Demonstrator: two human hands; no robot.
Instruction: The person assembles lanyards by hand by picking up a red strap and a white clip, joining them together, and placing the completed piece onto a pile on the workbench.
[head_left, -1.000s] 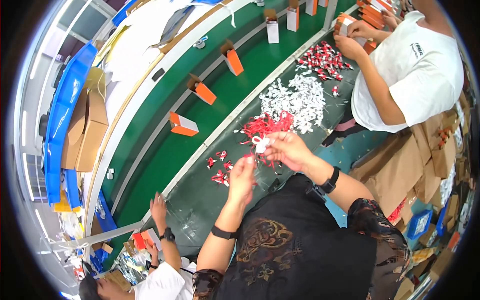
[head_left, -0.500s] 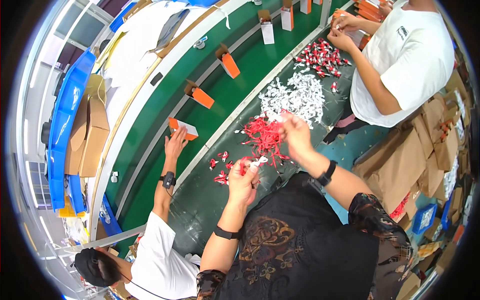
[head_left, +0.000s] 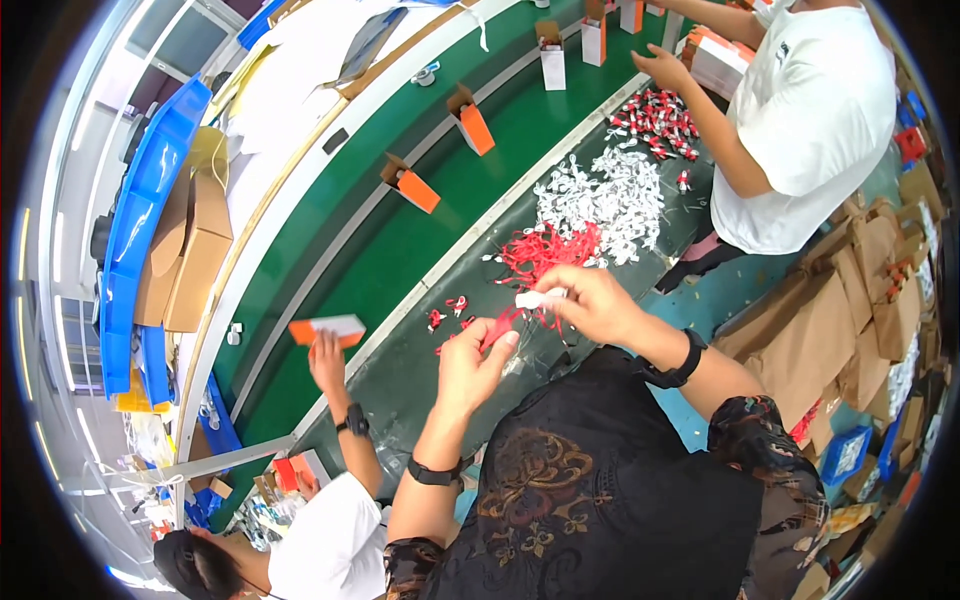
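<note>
Near the frame's centre, your left grip [head_left: 468,368] pinched a red strap [head_left: 507,321], your right grip [head_left: 597,305] a white piece [head_left: 540,299]; too slack a pinch could have lost either among the red pile [head_left: 548,250] just above.

I have passage over the dark table [head_left: 393,388] between the left hand [head_left: 470,365] and the co-worker's forearm [head_left: 363,460]. Red strap [head_left: 507,322] and white piece [head_left: 533,300] obstruct the gap toward the right hand [head_left: 597,305]; beyond, the red pile [head_left: 552,250] and white pile [head_left: 608,205] block low travel. On the green conveyor [head_left: 380,262], I read a lane between orange box [head_left: 415,190] and carton [head_left: 328,331].
</note>
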